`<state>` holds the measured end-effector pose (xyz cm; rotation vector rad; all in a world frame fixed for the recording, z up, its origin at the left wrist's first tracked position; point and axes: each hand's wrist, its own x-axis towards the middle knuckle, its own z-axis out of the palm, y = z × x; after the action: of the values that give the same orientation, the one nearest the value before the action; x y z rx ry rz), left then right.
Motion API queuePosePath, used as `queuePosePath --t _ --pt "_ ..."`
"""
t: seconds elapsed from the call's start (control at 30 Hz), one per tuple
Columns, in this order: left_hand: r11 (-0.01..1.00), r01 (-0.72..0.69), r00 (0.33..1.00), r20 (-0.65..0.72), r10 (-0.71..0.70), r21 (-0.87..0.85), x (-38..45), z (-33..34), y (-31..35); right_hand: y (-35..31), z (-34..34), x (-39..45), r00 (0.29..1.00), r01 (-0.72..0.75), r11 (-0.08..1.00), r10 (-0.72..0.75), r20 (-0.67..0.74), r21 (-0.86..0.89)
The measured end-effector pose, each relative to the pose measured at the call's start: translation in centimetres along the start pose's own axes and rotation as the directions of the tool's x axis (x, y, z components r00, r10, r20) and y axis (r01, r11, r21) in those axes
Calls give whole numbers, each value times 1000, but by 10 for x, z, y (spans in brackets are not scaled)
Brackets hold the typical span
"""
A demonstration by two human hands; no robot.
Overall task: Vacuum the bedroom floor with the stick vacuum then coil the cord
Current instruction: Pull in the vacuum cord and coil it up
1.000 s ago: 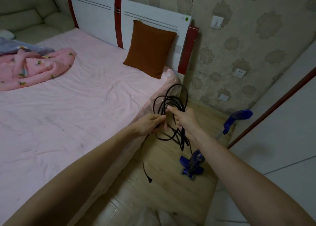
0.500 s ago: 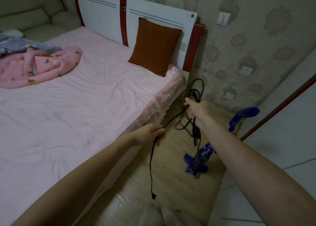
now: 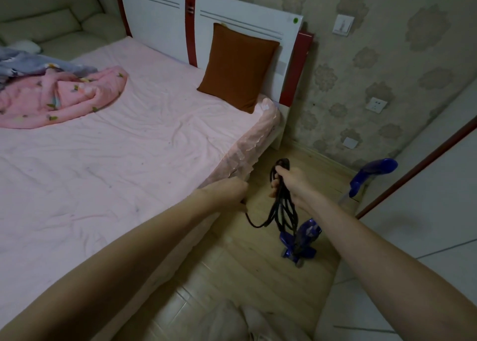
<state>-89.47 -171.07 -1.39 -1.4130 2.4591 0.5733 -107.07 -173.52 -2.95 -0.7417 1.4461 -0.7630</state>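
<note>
No text, label, brand or number can be read anywhere in this view — the picture is too soft and dim for lettering. The one sign-like mark is a small round green sticker (image 3: 295, 20) at the upper right corner of the white headboard (image 3: 232, 18), and whatever may be printed on it is too small to tell. The blue stick vacuum (image 3: 300, 240) shows no legible maker's name on its body or handle — and the switch plate (image 3: 343, 24) and the wall socket (image 3: 376, 104) carry no markings that can be made out
</note>
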Motion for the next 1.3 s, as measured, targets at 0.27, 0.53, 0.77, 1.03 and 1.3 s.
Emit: queuePosePath --t 0.27,0.53,0.77,1.03,1.3 --pt "949 -147 972 -217 87 -280 2 -41 -13 8 19 -18 957 218 946 -157 246 -242" --pt "943 -48 978 -209 -24 -331 -11 -19 -60 5 -8 -17 984 131 985 -116 138 -109" --pt "964 -222 926 -341 161 -147 0 -20 -22 7 -9 -18 979 38 998 -25 201 -59" --pt "982 -81 952 -305 25 -173 19 -18 -32 -2 -16 -19 971 85 991 -59 230 -103" --pt "761 322 880 -117 -460 -564 11 47 -98 -5 -51 -14 988 143 960 -152 -20 -239"
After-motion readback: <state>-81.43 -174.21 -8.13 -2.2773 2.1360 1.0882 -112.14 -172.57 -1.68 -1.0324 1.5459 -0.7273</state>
